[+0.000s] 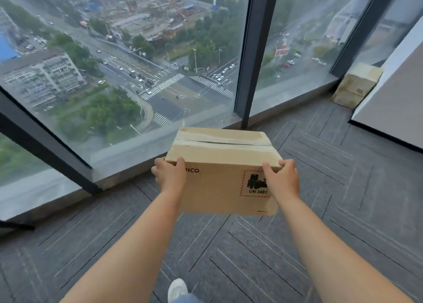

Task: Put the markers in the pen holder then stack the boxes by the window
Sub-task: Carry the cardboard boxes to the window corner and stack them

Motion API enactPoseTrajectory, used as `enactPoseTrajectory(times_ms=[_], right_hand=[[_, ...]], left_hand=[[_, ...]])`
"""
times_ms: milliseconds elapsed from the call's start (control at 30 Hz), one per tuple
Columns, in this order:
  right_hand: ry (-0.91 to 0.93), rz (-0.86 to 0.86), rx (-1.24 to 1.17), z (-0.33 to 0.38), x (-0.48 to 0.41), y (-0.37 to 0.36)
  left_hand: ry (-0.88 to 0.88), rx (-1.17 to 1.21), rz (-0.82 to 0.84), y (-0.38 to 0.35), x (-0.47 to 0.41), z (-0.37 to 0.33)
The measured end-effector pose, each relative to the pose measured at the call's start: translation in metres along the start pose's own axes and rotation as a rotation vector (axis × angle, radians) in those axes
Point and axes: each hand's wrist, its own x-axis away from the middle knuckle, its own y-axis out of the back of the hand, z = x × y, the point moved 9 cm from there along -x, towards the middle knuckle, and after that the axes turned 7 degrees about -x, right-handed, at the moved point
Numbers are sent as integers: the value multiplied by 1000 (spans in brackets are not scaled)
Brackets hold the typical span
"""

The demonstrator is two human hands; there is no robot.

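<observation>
A taped brown cardboard box [222,165] with "PICO" print and a UN 3481 battery label is held in the air above the carpet, close to the window [128,62]. My left hand [169,175] grips its near left top corner, and my right hand [280,179] grips the near right top corner. Two more cardboard boxes [356,85] stand stacked in the far right corner by the glass. No markers or pen holder are in view.
Floor-to-ceiling glass with dark frame posts [256,50] runs along the left and back. A low sill [137,151] lines its base. A grey wall panel [393,101] juts in at the right. Grey patterned carpet [229,257] covers the floor; a white shoe [177,289] shows below.
</observation>
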Motion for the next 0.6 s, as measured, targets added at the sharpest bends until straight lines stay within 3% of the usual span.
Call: enactPoseTrajectory(times_ms=[600], right_hand=[[-296, -350, -105, 11, -257, 76]], left_hand=[[-267, -96, 347, -258, -134, -279]])
